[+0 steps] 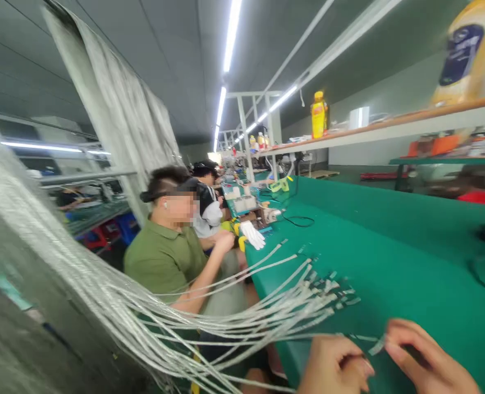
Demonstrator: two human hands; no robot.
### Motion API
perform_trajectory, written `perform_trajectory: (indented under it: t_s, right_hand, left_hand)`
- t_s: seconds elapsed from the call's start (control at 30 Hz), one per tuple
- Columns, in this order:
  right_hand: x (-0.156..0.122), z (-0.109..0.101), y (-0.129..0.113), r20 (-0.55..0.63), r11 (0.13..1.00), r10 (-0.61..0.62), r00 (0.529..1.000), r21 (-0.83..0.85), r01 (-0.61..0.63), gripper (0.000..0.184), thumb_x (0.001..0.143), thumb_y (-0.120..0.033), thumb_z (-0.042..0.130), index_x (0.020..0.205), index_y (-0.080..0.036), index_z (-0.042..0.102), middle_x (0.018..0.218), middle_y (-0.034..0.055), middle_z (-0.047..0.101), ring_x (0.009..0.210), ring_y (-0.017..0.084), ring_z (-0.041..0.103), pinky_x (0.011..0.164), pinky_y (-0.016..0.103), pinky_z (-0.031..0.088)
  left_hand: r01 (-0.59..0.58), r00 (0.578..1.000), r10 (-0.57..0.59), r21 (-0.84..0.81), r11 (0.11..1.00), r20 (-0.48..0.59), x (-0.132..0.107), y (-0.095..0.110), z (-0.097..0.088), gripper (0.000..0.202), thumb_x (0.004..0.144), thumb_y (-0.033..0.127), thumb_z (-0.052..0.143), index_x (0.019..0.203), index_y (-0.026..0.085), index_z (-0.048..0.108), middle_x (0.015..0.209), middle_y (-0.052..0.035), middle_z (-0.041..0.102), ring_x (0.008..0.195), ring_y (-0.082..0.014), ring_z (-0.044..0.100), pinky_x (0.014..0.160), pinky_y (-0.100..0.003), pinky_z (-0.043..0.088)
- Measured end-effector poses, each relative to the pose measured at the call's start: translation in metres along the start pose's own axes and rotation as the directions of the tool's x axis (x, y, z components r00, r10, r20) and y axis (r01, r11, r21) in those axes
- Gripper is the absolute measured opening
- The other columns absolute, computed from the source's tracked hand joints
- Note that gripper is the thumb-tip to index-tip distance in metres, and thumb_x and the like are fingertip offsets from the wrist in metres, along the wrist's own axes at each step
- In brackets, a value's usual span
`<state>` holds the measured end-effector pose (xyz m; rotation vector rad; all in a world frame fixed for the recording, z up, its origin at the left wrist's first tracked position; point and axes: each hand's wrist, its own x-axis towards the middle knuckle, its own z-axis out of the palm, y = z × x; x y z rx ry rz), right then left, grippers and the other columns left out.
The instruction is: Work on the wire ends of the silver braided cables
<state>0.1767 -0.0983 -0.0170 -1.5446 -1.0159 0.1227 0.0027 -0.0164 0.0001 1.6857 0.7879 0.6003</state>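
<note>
Right hand fingers pinch the flat pale cable-end connector steadily above the green surface, left hand fingers curled just beside it, grip unclear.

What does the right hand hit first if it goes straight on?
The right hand likely meets the flat white cable end at its fingertips first; depth is unclear.

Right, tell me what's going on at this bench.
The person's right hand pinches a flat cable end, and their left hand is curled close beside it. A long bundle of grey-white cables sweeps across the green-topped bench, its ends fanned out. A co-worker in an olive polo shirt sits along the bench's edge, near a white glove, with more workers beyond.
</note>
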Motion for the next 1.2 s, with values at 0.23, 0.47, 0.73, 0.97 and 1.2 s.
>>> perform_trajectory:
  t_s: [0.23, 0.47, 0.73, 0.97, 1.2]
  right_hand:
    - [0.004, -0.018, -0.042, -0.041, 0.994, 0.083, 0.996, 0.067, -0.081, 0.019, 0.090, -0.043, 0.059, 0.083, -0.026, 0.061, 0.100, 0.0022, 0.054, 0.083, 0.021, 0.053, 0.069, 0.031, 0.042]
    - [-0.004, -0.014, -0.051, 0.229, 0.995, 0.004, 0.973, 0.097, -0.027, 0.017, 0.092, -0.039, 0.062, 0.106, -0.028, 0.062, 0.125, 0.0062, 0.047, 0.084, 0.020, 0.057, 0.074, 0.034, 0.048]
    - [-0.006, -0.014, -0.058, 0.257, 0.996, -0.074, 0.964, -0.035, 0.086, 0.009, 0.093, -0.033, 0.058, 0.097, -0.025, 0.061, 0.124, 0.0091, 0.050, 0.083, 0.021, 0.058, 0.068, 0.034, 0.050]
    - [-0.006, -0.021, -0.057, 0.284, 0.953, -0.180, 0.942, -0.188, 0.238, 0.018, 0.094, -0.036, 0.054, 0.084, -0.026, 0.065, 0.119, 0.0093, 0.056, 0.106, 0.028, 0.058, 0.067, 0.032, 0.052]
    - [-0.008, 0.000, -0.030, -0.024, 0.953, -0.248, 0.968, -0.187, 0.240, 0.021, 0.079, -0.056, 0.065, 0.078, -0.036, 0.072, 0.112, 0.0075, 0.065, 0.097, 0.032, 0.066, 0.072, 0.040, 0.058]
  left_hand:
    - [-0.168, 0.972, 0.163, 0.018, 0.986, 0.169, -0.001, 0.018, -0.009, 0.021, 0.086, 0.024, 0.053, 0.072, 0.017, 0.066, 0.061, 0.0023, 0.060, 0.060, -0.0090, 0.052, 0.060, -0.020, 0.034]
    - [-0.196, 0.968, 0.194, 0.001, 0.981, 0.159, -0.003, 0.015, -0.009, 0.020, 0.087, 0.027, 0.053, 0.077, 0.017, 0.067, 0.062, 0.0018, 0.061, 0.060, -0.0095, 0.053, 0.059, -0.019, 0.035]
    - [-0.202, 0.967, 0.201, -0.012, 0.979, 0.160, -0.004, 0.016, -0.008, 0.023, 0.089, 0.028, 0.051, 0.076, 0.016, 0.065, 0.062, 0.0021, 0.059, 0.061, -0.0100, 0.054, 0.060, -0.020, 0.035]
    - [-0.210, 0.969, 0.213, -0.033, 0.977, 0.125, -0.004, 0.017, -0.009, 0.025, 0.088, 0.026, 0.053, 0.068, 0.015, 0.064, 0.060, 0.0024, 0.058, 0.060, -0.0087, 0.051, 0.060, -0.020, 0.034]
    - [0.003, 0.999, -0.007, -0.093, 0.996, -0.042, -0.002, -0.014, 0.015, 0.009, 0.076, 0.023, 0.066, 0.081, 0.017, 0.070, 0.066, 0.0021, 0.061, 0.056, -0.0088, 0.057, 0.059, -0.019, 0.042]
